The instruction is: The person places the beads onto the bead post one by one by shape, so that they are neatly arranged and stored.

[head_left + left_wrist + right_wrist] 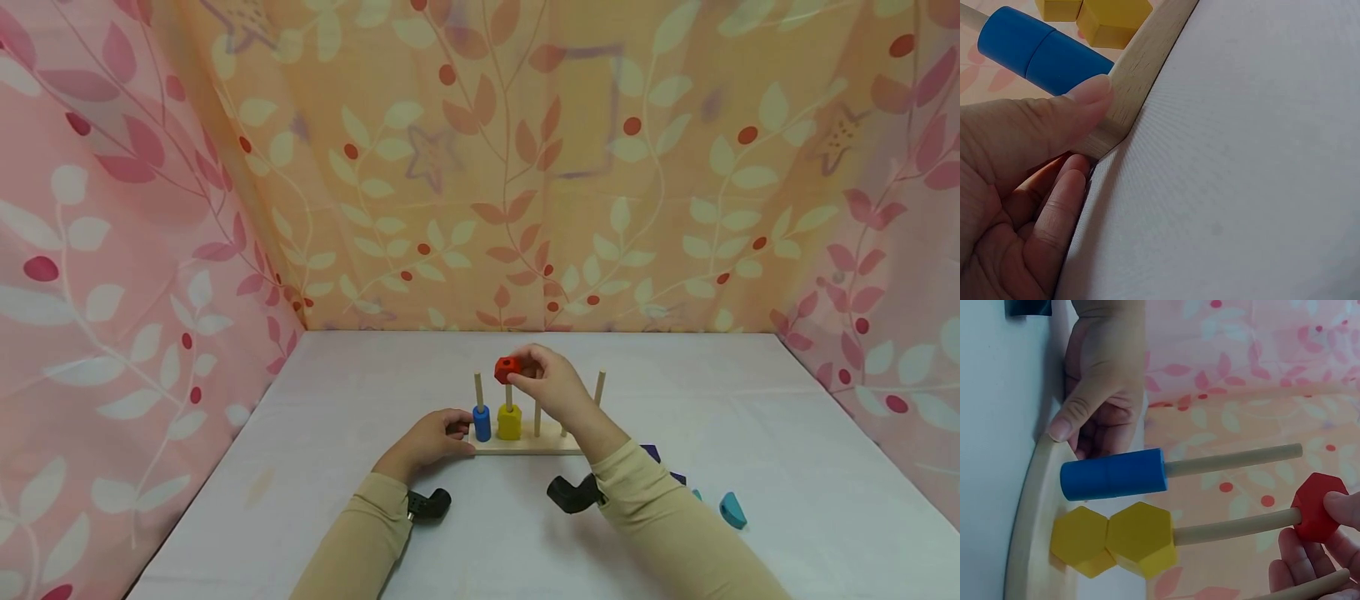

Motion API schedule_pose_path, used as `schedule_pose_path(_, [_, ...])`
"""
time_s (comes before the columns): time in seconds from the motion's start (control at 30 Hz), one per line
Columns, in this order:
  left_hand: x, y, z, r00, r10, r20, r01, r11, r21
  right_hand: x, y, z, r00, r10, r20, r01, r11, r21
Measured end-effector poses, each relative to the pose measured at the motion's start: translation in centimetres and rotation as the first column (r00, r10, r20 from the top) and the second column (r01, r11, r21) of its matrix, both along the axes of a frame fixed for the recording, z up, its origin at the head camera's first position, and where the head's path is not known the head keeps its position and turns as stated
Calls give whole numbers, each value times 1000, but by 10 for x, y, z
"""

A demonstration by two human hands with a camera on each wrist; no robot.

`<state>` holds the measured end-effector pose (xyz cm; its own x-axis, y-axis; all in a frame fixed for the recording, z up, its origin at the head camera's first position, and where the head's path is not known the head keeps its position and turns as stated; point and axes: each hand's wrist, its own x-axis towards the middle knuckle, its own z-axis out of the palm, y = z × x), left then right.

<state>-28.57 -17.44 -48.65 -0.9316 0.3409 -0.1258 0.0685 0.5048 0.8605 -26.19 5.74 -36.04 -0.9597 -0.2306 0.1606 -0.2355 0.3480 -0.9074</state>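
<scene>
A wooden peg stand rests on the white table, with several upright pegs. Its left end is gripped by my left hand, the thumb lying on the edge of the base in the left wrist view. Two stacked blue cylinders sit on the leftmost peg. Beside them, two yellow hexagonal blocks fill the lower part of the second peg. My right hand pinches a red faceted block at that peg's tip; whether the peg has entered its hole I cannot tell. The forearm hides the stand's right end.
A teal block lies on the table at the right. Dark purple blocks show partly behind the right sleeve. Black wrist cameras jut from both wrists. Patterned cloth hangs at the back and sides.
</scene>
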Motion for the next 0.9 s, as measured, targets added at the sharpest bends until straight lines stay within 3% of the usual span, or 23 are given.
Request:
schedule_pose_path(0.33, [0,1,0,1000,10,10,-10,1000,-12,-2,-3,-21,997,-62,38,65,994,-87])
schedule_pose_path(0.53, [0,0,0,1000,6,2,-6,1000,-14,-2,-5,-37,992,-96,86,102,992,-68])
schedule_pose_path(0.9, [1,1,1,1000,13,21,-12,1000,-15,0,-7,-53,989,-126,75,130,990,-55])
